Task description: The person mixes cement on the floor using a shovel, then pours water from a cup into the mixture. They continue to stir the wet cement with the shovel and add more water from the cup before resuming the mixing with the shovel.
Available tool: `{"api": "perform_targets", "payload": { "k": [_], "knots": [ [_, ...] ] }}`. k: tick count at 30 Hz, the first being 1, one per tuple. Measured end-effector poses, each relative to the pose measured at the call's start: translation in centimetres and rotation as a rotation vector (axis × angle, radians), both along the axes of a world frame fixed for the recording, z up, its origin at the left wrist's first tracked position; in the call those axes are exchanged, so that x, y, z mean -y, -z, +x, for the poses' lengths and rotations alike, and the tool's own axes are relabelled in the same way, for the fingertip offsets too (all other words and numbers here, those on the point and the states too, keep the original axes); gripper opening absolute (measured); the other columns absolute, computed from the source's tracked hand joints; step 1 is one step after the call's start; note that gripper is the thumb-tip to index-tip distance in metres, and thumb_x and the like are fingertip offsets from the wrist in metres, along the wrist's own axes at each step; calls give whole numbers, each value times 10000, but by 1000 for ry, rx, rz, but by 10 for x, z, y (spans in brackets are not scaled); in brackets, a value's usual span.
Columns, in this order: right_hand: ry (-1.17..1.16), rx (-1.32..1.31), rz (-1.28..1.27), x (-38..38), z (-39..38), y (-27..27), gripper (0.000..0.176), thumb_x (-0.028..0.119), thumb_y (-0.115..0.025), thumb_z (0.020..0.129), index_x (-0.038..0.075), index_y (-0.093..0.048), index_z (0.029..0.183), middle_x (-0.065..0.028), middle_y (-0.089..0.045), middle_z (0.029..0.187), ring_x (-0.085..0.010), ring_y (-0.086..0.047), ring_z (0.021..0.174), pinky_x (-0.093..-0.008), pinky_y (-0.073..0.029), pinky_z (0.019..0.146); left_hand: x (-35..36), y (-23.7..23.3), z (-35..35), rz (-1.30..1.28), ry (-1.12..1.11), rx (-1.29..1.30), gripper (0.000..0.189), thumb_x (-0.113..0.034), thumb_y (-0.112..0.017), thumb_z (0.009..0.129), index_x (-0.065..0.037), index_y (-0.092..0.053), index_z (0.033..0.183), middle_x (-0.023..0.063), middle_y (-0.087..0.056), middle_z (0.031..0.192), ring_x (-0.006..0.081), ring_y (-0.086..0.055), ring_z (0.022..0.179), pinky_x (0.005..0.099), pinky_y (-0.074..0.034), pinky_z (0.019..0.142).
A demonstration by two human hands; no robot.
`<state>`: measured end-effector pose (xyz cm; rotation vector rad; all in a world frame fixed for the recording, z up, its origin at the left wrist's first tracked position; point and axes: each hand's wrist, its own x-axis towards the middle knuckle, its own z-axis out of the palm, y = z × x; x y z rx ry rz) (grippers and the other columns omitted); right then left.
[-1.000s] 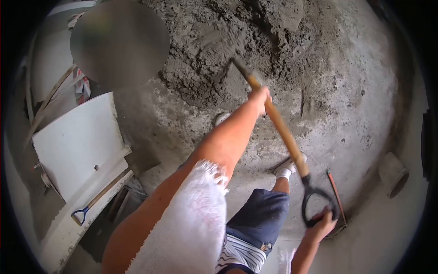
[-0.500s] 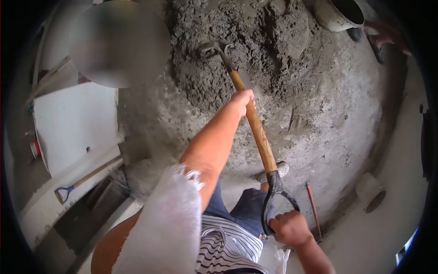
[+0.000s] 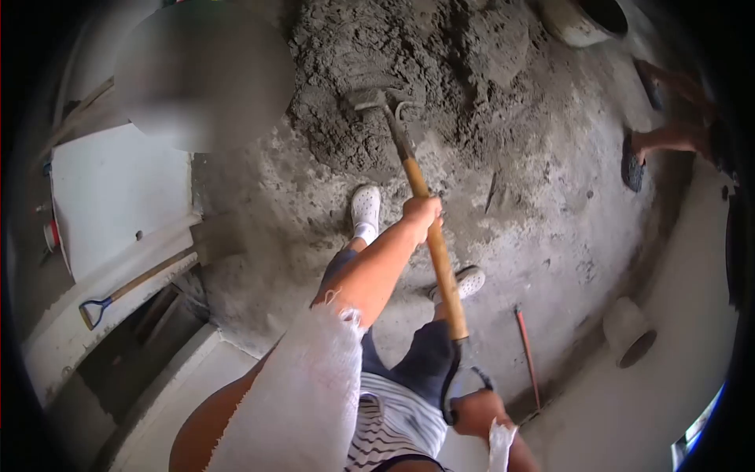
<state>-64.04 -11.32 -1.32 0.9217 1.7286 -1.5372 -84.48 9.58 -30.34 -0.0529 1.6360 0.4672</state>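
Observation:
A shovel (image 3: 442,263) with a wooden shaft and a black D-shaped handle slants across the middle of the view. My left hand (image 3: 423,214) is wrapped round the shaft about halfway along. On the D-handle near my body, my right hand (image 3: 478,412) is closed. The shovel's metal head rests at the near side of a heap of wet grey mortar (image 3: 354,55), its blade partly covered by the mix. A loose white sleeve (image 3: 295,385) covers part of my left arm.
Another shovel (image 3: 138,285) with a blue handle lies at the left by a white board (image 3: 122,197). A bucket (image 3: 582,22) stands at the upper right, near another person's legs (image 3: 672,143). A red rod (image 3: 527,354) and a pale pipe (image 3: 629,330) are at the right.
The shovel and both my hands have drawn back toward my body. My left shoe has come into view. The other person's legs show more at the right.

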Motion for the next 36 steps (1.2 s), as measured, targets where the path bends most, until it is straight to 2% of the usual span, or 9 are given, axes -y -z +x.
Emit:
{"api": "perform_targets", "payload": {
  "k": [5,8,10,12,15,20,26,30,36],
  "knots": [
    [498,-394,720,58,72,-39,201,281,-616,472,129,-550,587,-50,-561,598,-246,-543,534,-341,-421,525,18,-82,38,104,-3,30,179,-163,-647,755,-57,-504,747,56,-496,631,200,-524,508,365,-461,489],
    [756,-103,640,111,107,-89,250,308,-641,571,77,-551,605,-74,-597,695,-269,-581,707,-393,-446,659,47,-128,49,144,-280,364,171,-193,-634,769,-87,-501,775,39,-512,689,172,-536,578,334,-473,546],
    [1229,104,348,172,129,-105,227,48,-544,865,6,-576,1085,-74,-607,929,-161,-571,754,-277,-486,661,51,-114,65,202,-340,464,176,-210,-631,770,-96,-497,759,34,-511,681,162,-534,590,329,-473,557],
    [2091,235,444,189,97,-98,230,165,-620,857,-13,-605,1001,-117,-628,888,-199,-607,769,-305,-508,635,73,-82,86,158,-387,578,179,-219,-616,761,-109,-486,707,30,-512,643,146,-523,561,331,-467,534],
    [1579,628,490,173,110,-104,175,127,-633,803,-31,-612,872,-129,-613,776,-220,-588,678,-329,-494,559,155,-37,139,-119,-131,258,131,-166,-585,731,-93,-492,673,82,-497,554,239,-513,473,357,-449,463],
    [2554,866,159,239,85,-126,150,129,-571,799,14,-533,710,-76,-502,568,-181,-474,476,-325,-397,438,316,-15,183,-465,132,134,123,-126,-606,695,-52,-515,657,72,-509,586,205,-536,501,339,-468,479],
    [2793,938,164,294,21,24,164,174,-595,730,63,-509,645,-69,-553,594,-194,-507,472,-318,-413,434,168,31,94,-472,234,-5,129,-183,-573,751,-58,-547,729,65,-517,598,222,-530,504,401,-429,455],
    [2635,440,320,6,-30,99,110,109,-560,777,46,-486,727,-21,-423,523,-134,-422,417,-284,-362,399,-62,121,19,-150,20,-17,86,-78,-561,694,-70,-478,715,75,-469,597,223,-504,518,393,-449,497],
    [1740,312,1242,-113,32,42,160,106,-614,763,-27,-550,827,-38,-519,663,-134,-483,601,-263,-384,571,-182,38,36,136,-458,616,107,-111,-549,789,-101,-455,740,22,-494,660,156,-515,585,329,-488,586]
  ]
}}
